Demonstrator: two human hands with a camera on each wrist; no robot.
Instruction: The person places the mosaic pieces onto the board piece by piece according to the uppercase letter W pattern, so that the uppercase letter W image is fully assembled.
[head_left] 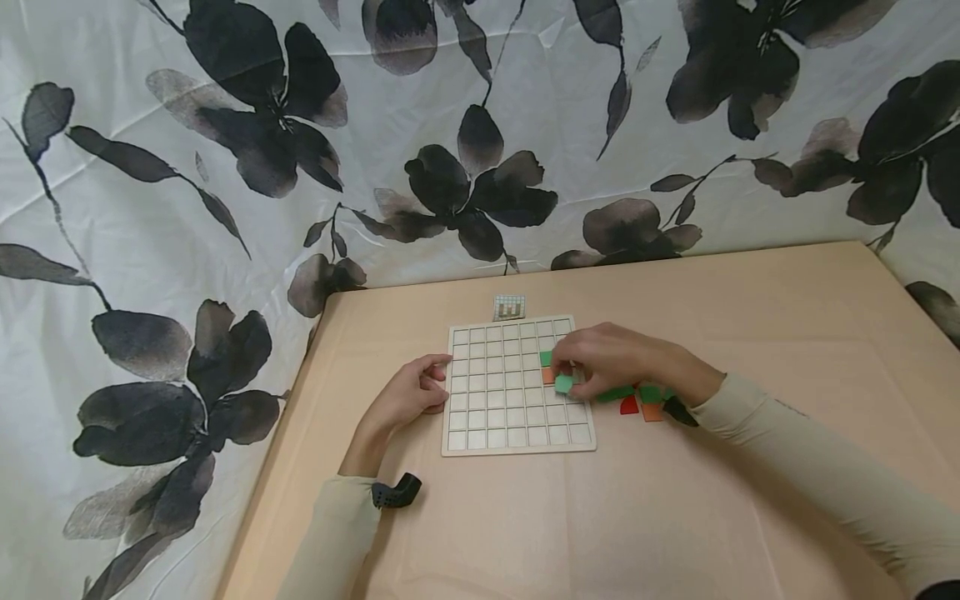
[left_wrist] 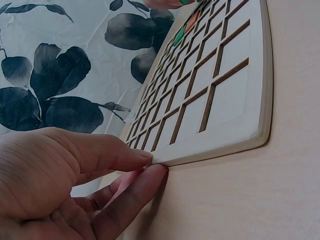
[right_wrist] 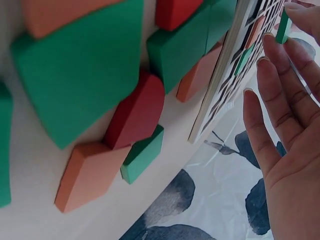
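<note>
- Held green tile (head_left: 564,384): above or upon the grid board near its right edge; contact with the board cannot be told. In the head view its outline is compact and many-sided, with no clear long axis; in the right wrist view it is seen edge-on, a thin strip with its long axis near vertical.
- Right hand (head_left: 603,360): reaches in from the right, pinching this tile between thumb and fingertip; other fingers extend loosely in the right wrist view.
- Grid board (head_left: 497,398): lies flat on the desk, its far edge roughly parallel to the desk's far edge.
- Placed green tile (head_left: 546,358) and placed orange tile (head_left: 548,376): in the board's right part, just beyond the held one, the green farther from the wearer.
- Left hand (head_left: 408,392): at the board's left edge, thumb and finger touching it; whether they pinch or merely rest there cannot be told.
- Loose tiles, green, orange and red (head_left: 628,406): clustered on the desk beside the board's right edge, partly under the right forearm.
- Small card (head_left: 509,307): beyond the board's far edge; its grid-like printing is too small to read.
- Desk (head_left: 712,508): pale, its far edge meeting a flower-patterned cloth (head_left: 390,133).
</note>
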